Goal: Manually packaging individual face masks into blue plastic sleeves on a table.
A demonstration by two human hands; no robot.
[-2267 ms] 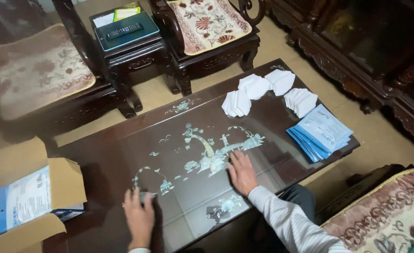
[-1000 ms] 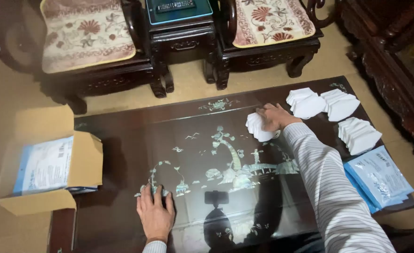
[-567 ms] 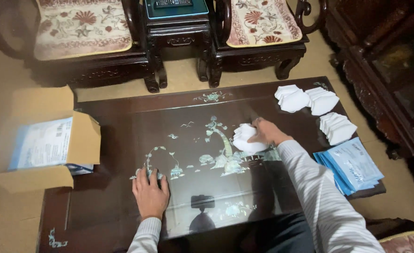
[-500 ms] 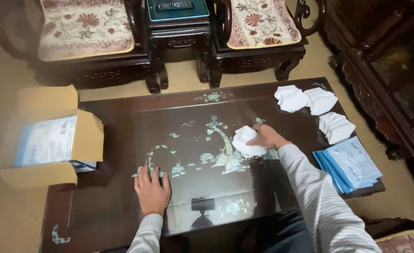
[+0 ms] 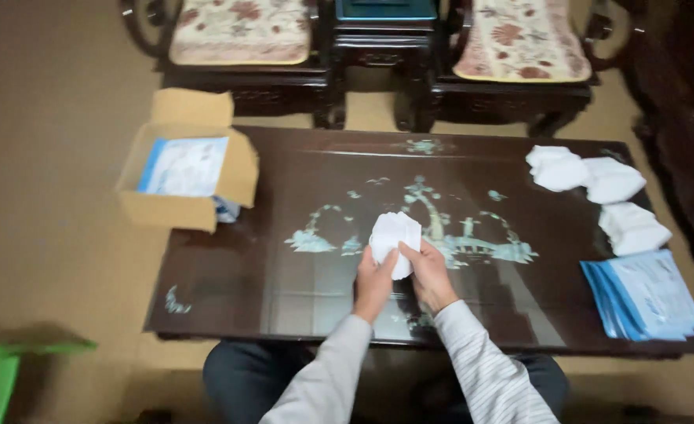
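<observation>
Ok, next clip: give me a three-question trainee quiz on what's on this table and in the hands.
1. True or false: both hands grip the small stack of white masks above the middle of the dark inlaid table.
2. Multiple choice: the open cardboard box sits at the table's A) far left corner, B) near right corner, C) centre.
3. What lies at the table's near right, just below the three white mask piles?

Key:
1. True: the left hand and right hand both hold it.
2. A.
3. A stack of blue and white flat packets.
</observation>
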